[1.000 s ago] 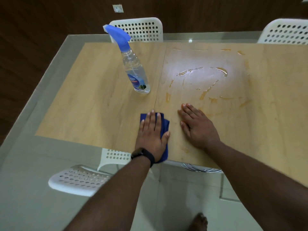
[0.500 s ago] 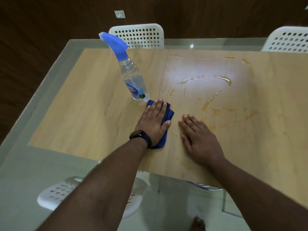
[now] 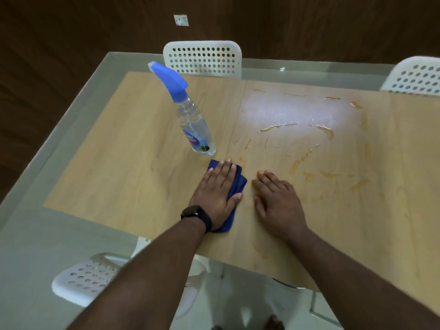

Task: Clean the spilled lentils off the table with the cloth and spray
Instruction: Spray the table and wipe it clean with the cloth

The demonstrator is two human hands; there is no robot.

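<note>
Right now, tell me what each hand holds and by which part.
Neither hand grips anything. The left hand presses flat on top of the blue cloth; the right hand rests flat on the bare table. The spray bottle stands untouched.

Blue label on the spray bottle (image 3: 190, 120), lettering too blurred to read

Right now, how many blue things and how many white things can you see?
Blue: 2, the cloth and the spray bottle's trigger head.
White: 4, three perforated chairs and a wall socket.
Total: 6
</note>
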